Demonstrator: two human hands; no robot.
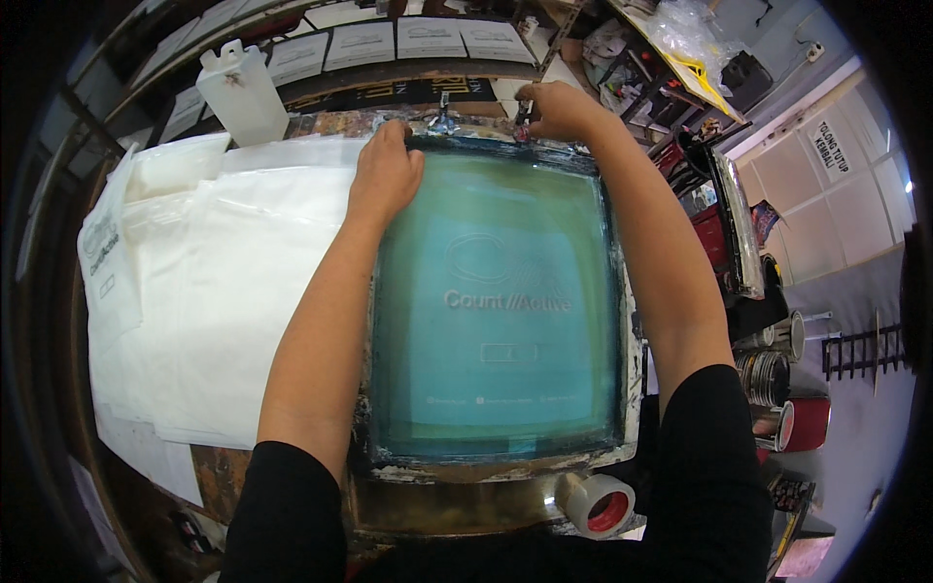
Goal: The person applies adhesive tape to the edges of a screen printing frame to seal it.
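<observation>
A screen printing frame (496,243) with a blue-green mesh and a greenish border lies flat before me. Pale lettering and line shapes show in its mesh. My left hand (391,170) is closed over the frame's far left corner, fingertips curled out of sight. At the far right edge, my right hand (564,114) pinches the upright part of a hinge clamp (523,128), which the fingers partly cover. Another metal clamp (444,119) stands between my hands at the frame's far edge. Beside my left arm lies a stack of white translucent plastic bags (253,282).
A white plastic jug (243,92) stands behind the bags. A tape roll (598,505) sits at the near edge, below the frame. Printed white sheets (432,39) lie on a rack beyond. Several cans (768,379) and a cluttered table (671,49) are to the right.
</observation>
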